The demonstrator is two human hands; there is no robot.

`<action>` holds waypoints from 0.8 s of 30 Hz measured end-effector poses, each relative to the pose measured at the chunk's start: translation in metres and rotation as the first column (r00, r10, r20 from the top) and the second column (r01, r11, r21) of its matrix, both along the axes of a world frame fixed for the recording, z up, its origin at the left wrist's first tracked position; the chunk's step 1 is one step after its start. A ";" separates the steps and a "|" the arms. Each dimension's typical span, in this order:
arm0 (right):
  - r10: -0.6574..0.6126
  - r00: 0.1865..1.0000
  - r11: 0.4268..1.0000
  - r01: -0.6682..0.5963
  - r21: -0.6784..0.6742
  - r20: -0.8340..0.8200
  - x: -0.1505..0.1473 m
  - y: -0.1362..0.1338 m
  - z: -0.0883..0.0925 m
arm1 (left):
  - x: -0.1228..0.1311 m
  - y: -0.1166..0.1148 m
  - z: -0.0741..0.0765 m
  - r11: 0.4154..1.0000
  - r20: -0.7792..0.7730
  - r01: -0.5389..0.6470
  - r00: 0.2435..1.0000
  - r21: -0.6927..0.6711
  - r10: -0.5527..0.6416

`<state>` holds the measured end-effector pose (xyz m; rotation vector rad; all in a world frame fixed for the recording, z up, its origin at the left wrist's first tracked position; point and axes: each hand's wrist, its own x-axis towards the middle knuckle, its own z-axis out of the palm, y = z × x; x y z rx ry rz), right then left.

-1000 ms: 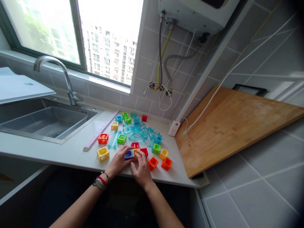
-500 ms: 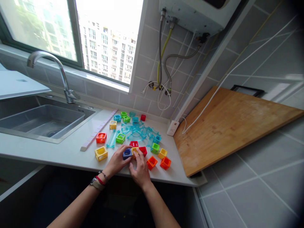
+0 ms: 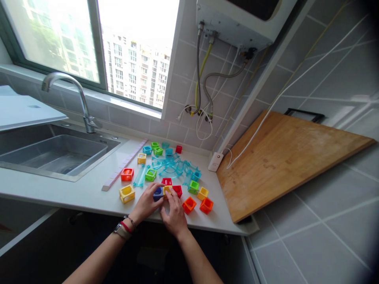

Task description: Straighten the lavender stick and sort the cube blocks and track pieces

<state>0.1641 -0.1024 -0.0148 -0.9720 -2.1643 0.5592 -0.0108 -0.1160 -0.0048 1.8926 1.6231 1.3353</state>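
My left hand (image 3: 148, 203) grips a dark blue hollow block (image 3: 158, 193) from its left side. Against that block sits a yellow block (image 3: 167, 189), and the fingers of my right hand (image 3: 174, 215) are closed on it. Two red blocks are close by: one red block (image 3: 166, 181) just behind, another red block (image 3: 177, 191) at the yellow block's right. Orange blocks lie right of my right hand, the nearer orange block (image 3: 189, 205) beside my fingers. A larger yellow block (image 3: 127, 193) rests left of my left hand. My fingers partly cover the blue and yellow blocks.
Clear teal track pieces (image 3: 170, 165) lie heaped behind my hands, with several green, teal and yellow blocks around them. A long pale pink strip (image 3: 124, 165) runs near the sink (image 3: 68, 178). At right, a wooden board (image 3: 284, 157) leans by a white power strip (image 3: 215, 161).
My view has tilted up slightly, so the whole scene sits a little lower. Both hands keep their hold on the blue and yellow blocks, with hardly any movement.
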 end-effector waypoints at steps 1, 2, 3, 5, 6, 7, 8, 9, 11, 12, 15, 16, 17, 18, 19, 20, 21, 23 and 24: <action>0.000 1.000 1.000 0.000 0.000 0.001 0.000 0.000 0.000 | 0.000 0.000 0.000 1.000 -0.002 -0.001 1.000 -0.001 0.001; 0.000 1.000 1.000 0.000 0.000 0.002 0.000 0.000 0.000 | 0.000 0.000 -0.001 1.000 -0.004 -0.004 1.000 -0.001 0.004; 0.001 1.000 1.000 -0.001 -0.001 0.003 0.000 0.000 0.000 | 0.000 0.000 -0.001 1.000 -0.007 -0.007 1.000 -0.001 0.007; 0.000 1.000 1.000 0.000 0.001 0.000 0.000 0.001 -0.001 | 0.000 0.000 -0.002 1.000 -0.015 -0.008 1.000 0.000 0.008; 0.000 1.000 1.000 0.000 0.003 -0.001 0.000 0.001 -0.001 | 0.001 0.000 -0.003 1.000 -0.019 -0.008 1.000 0.001 0.008; -0.001 1.000 1.000 0.001 0.005 -0.003 0.000 0.001 -0.001 | 0.001 0.000 -0.003 1.000 -0.023 -0.008 1.000 0.000 0.008; -0.002 1.000 1.000 0.002 0.006 -0.003 0.000 0.001 -0.001 | 0.001 0.001 -0.003 1.000 -0.027 -0.007 1.000 -0.002 0.007; -0.003 1.000 1.000 0.003 0.006 -0.003 0.000 0.001 -0.001 | 0.001 0.001 -0.003 1.000 -0.032 -0.008 0.999 -0.004 0.008; -0.004 1.000 1.000 0.004 0.003 0.001 0.000 0.001 -0.002 | 0.001 0.000 -0.003 1.000 -0.042 -0.013 0.999 -0.003 0.013; -0.005 1.000 1.000 0.005 0.002 0.001 0.000 0.002 -0.002 | 0.001 0.000 -0.003 1.000 -0.047 -0.016 0.999 0.004 0.016; -0.002 1.000 1.000 0.002 0.006 -0.004 0.000 0.002 -0.003 | 0.000 0.000 -0.005 0.998 -0.057 -0.034 0.998 0.047 0.036; 0.001 1.000 1.000 -0.001 0.008 -0.007 0.000 0.002 -0.004 | 0.001 -0.001 -0.005 0.997 -0.059 -0.041 0.997 0.066 0.045; 0.003 1.000 1.000 -0.003 0.008 -0.010 0.000 0.002 -0.004 | 0.001 -0.001 -0.005 0.995 -0.060 -0.055 0.996 0.087 0.060; 0.005 1.000 1.000 -0.005 0.006 -0.011 0.000 0.002 -0.004 | 0.003 -0.002 -0.003 0.991 -0.062 -0.078 0.994 0.108 0.085; 0.005 1.000 1.000 -0.004 0.003 -0.011 0.000 0.002 -0.005 | 0.006 -0.004 0.002 0.986 -0.066 -0.106 0.991 0.130 0.115; 0.003 1.000 1.000 -0.003 0.001 -0.011 0.000 0.003 -0.005 | 0.009 -0.007 0.009 0.980 -0.074 -0.130 0.987 0.152 0.142; 0.000 1.000 1.000 0.000 0.001 -0.012 -0.001 0.002 -0.005 | 0.014 -0.012 0.020 0.974 -0.086 -0.148 0.983 0.172 0.164; -0.005 1.000 1.000 0.006 0.013 -0.020 -0.001 0.002 -0.005 | 0.027 -0.028 0.051 0.977 -0.132 -0.096 0.984 0.191 0.123; -0.003 1.000 1.000 0.003 0.021 -0.030 -0.001 0.001 -0.005 | 0.035 -0.039 0.070 0.981 -0.161 -0.041 0.984 0.187 0.072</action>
